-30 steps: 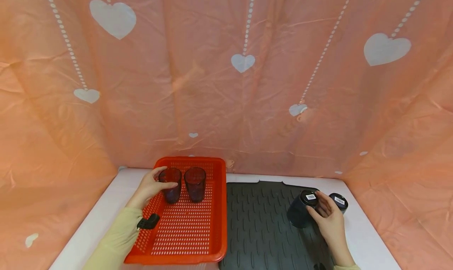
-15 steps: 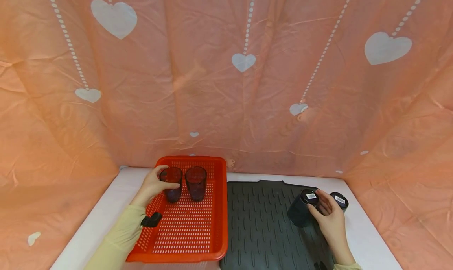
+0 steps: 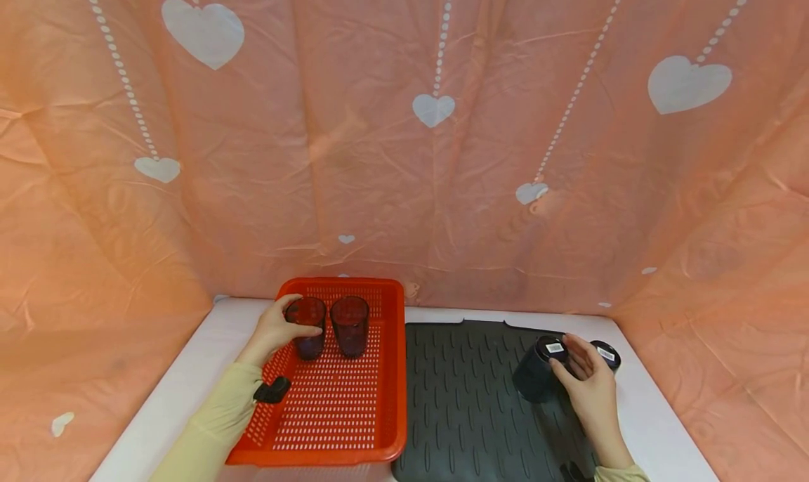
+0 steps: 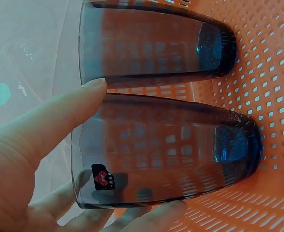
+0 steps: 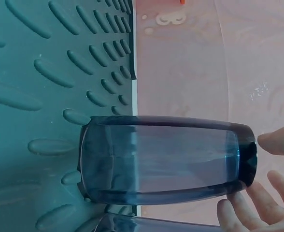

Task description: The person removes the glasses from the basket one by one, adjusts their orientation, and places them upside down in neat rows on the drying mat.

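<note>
Two dark tinted drinking glasses stand upright in a red plastic basket (image 3: 393, 398). My left hand (image 3: 273, 333) spans the left glass (image 4: 166, 154) near its rim, with the thumb on one side and fingers on the other. Beside it stands the second glass (image 3: 350, 325). On the dark ridged mat (image 3: 468, 405), another glass (image 5: 171, 162) stands upside down, a white label on its base. My right hand (image 3: 589, 383) is at that base; the right wrist view shows the thumb slightly apart from it and the other fingers along its side. A further upside-down glass (image 3: 608, 354) is partly hidden behind this hand.
The basket and mat lie side by side on a white table (image 3: 657, 398). An orange curtain (image 3: 404, 187) printed with pale hearts closes off the back and both sides. A black strap (image 3: 272, 391) is on the left wrist.
My right thumb has shifted slightly farther up across the glass base. The left hand and all the glasses hold nearly the same places.
</note>
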A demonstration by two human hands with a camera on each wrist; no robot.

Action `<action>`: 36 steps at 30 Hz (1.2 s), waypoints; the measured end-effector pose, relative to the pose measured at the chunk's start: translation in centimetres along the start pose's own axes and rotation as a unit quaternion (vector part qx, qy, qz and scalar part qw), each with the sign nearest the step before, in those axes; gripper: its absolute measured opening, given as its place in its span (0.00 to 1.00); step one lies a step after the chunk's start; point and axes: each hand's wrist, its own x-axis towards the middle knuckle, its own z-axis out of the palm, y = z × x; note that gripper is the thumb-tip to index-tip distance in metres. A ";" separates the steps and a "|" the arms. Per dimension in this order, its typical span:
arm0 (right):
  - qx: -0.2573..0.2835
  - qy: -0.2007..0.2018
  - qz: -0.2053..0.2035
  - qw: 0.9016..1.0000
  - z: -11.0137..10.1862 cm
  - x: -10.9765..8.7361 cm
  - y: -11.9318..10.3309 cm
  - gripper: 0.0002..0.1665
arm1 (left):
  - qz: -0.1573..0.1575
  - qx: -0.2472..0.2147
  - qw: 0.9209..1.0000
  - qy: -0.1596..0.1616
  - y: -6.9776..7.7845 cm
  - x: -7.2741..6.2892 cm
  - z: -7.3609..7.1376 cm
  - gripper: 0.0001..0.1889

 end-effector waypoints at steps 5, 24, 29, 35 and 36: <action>0.015 0.011 -0.021 1.000 -0.1 -0.1 -0.4 0.32 | 0.000 0.015 1.000 0.003 0.1 -0.2 0.1 0.46; 0.041 0.020 -0.029 0.999 -0.4 -0.4 -1.2 0.32 | 0.017 0.065 0.997 0.027 0.5 -1.4 0.4 0.45; 0.045 0.018 -0.031 0.998 -0.3 -0.5 -1.2 0.32 | 0.023 0.068 0.997 0.023 0.2 -1.7 0.4 0.45; 0.036 0.020 -0.033 0.999 -0.1 -0.5 -0.9 0.32 | 0.027 0.059 0.998 0.012 0.4 -2.5 0.5 0.45; 0.031 0.020 -0.032 0.999 -0.1 -0.5 -0.8 0.32 | 0.027 0.059 0.998 0.009 0.4 -2.7 0.5 0.45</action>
